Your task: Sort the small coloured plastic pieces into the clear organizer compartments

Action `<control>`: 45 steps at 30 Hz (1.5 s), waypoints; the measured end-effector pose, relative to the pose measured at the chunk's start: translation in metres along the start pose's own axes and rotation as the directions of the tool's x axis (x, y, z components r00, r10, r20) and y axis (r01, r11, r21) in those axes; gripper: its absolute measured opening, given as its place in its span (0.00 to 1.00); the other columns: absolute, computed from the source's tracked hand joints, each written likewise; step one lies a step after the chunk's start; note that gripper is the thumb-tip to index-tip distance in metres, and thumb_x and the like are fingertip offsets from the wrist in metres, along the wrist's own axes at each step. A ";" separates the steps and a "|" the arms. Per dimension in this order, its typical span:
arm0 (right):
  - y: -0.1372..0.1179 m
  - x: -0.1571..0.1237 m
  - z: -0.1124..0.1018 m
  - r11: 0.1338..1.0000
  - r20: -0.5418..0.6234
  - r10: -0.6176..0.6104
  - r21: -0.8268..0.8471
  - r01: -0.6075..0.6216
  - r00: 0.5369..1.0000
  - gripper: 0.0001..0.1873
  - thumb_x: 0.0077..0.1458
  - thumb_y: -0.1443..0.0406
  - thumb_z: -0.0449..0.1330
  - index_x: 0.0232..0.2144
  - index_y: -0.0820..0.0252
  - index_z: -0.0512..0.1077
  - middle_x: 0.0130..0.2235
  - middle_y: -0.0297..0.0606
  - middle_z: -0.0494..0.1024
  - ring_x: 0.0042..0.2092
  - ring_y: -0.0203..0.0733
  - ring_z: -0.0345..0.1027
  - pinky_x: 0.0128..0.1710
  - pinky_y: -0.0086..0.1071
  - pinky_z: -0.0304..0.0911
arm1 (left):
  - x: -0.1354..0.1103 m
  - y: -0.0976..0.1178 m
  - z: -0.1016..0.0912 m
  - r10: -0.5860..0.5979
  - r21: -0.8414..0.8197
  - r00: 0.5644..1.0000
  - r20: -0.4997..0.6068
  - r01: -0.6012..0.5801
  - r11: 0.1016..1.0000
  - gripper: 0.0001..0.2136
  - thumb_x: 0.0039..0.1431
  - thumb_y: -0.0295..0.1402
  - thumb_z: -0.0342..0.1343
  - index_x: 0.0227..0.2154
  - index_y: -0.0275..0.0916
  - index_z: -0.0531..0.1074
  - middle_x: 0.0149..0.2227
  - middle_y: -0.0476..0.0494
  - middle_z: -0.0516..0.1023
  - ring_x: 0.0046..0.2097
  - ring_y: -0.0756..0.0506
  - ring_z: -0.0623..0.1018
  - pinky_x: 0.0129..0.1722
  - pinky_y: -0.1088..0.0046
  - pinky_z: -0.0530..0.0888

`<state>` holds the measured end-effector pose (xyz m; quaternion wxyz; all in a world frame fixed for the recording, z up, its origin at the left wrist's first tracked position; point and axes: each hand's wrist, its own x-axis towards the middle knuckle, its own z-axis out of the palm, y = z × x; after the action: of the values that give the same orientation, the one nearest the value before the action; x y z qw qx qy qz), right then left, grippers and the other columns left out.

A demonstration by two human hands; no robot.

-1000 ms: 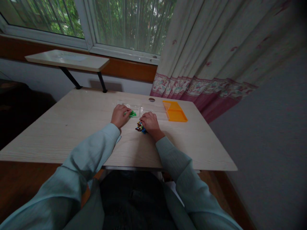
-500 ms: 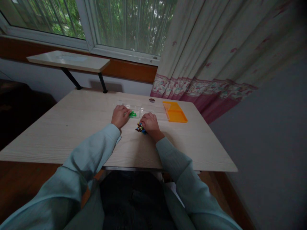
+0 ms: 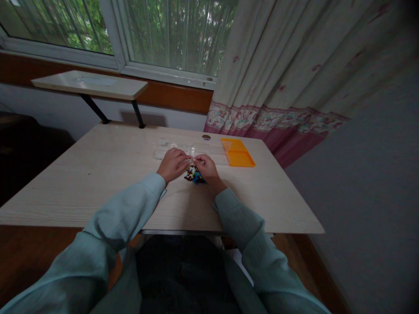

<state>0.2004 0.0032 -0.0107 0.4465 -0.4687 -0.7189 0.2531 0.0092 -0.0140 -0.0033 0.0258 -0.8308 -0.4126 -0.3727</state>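
Observation:
A small heap of coloured beads (image 3: 194, 175) lies on the pale wooden table (image 3: 98, 174), just in front of a clear plastic compartment box (image 3: 163, 148). My left hand (image 3: 173, 163) rests beside the heap on its left, fingers curled and pinched toward the middle. On the heap's right, my right hand (image 3: 207, 168) has its fingertips pinched close to those of the left hand. What the fingers pinch is too small to make out. The green beads in the box are hidden behind my left hand.
An orange lid (image 3: 238, 152) lies to the right of the clear box. A small dark round thing (image 3: 206, 137) sits behind it. A white shelf (image 3: 88, 85) juts from the wall under the window. A curtain (image 3: 294, 78) hangs at the right.
My left hand has moved right from the green beads in the box to the coloured heap. My right hand has lifted its fingertips toward it, so the two hands nearly meet.

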 end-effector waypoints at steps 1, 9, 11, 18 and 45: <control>0.001 0.000 0.001 0.999 0.004 0.016 0.029 -0.016 1.000 0.10 0.56 0.59 0.58 0.31 0.59 0.75 0.36 0.38 0.76 0.39 0.40 0.69 0.39 0.33 0.65 | 0.000 0.003 0.001 0.004 0.003 1.000 0.010 -0.005 1.000 0.15 0.65 0.43 0.51 0.46 0.43 0.76 0.40 0.41 0.75 0.46 0.41 0.70 0.48 0.60 0.66; 0.006 0.001 0.002 0.994 0.051 0.036 0.104 -0.041 0.998 0.10 0.54 0.59 0.60 0.28 0.59 0.76 0.33 0.37 0.78 0.38 0.41 0.71 0.42 0.33 0.66 | 0.000 0.003 0.004 -0.011 0.011 1.000 -0.026 0.011 1.000 0.14 0.65 0.44 0.52 0.39 0.41 0.77 0.37 0.41 0.77 0.44 0.41 0.71 0.47 0.61 0.67; 0.006 0.000 0.001 0.994 0.063 0.028 0.101 -0.035 0.998 0.11 0.55 0.59 0.59 0.28 0.59 0.76 0.34 0.38 0.78 0.39 0.41 0.71 0.42 0.34 0.66 | 0.000 0.003 0.004 -0.009 0.007 0.999 -0.034 0.009 1.000 0.14 0.64 0.44 0.52 0.39 0.42 0.77 0.37 0.41 0.77 0.44 0.41 0.71 0.47 0.61 0.67; 0.005 0.000 -0.001 0.997 0.095 -0.008 0.081 0.000 0.995 0.14 0.59 0.58 0.57 0.31 0.59 0.78 0.35 0.39 0.79 0.39 0.41 0.72 0.42 0.34 0.67 | 0.000 0.001 0.005 -0.010 -0.008 1.000 -0.019 0.010 1.000 0.14 0.66 0.44 0.50 0.41 0.44 0.79 0.37 0.41 0.78 0.43 0.42 0.72 0.46 0.60 0.66; 0.002 0.001 -0.036 0.814 0.511 -0.197 -0.391 0.430 0.837 0.05 0.52 0.66 0.67 0.34 0.57 0.83 0.34 0.39 0.81 0.40 0.41 0.71 0.46 0.33 0.59 | -0.005 -0.041 0.002 -0.298 0.162 0.941 -0.163 0.323 0.932 0.13 0.64 0.38 0.51 0.37 0.39 0.80 0.38 0.40 0.74 0.44 0.39 0.69 0.46 0.59 0.67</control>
<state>0.2334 0.0031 0.0051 0.1716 -0.3662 -0.9108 0.0834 -0.0205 0.0101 -0.0185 0.0719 -0.7216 -0.5693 -0.3873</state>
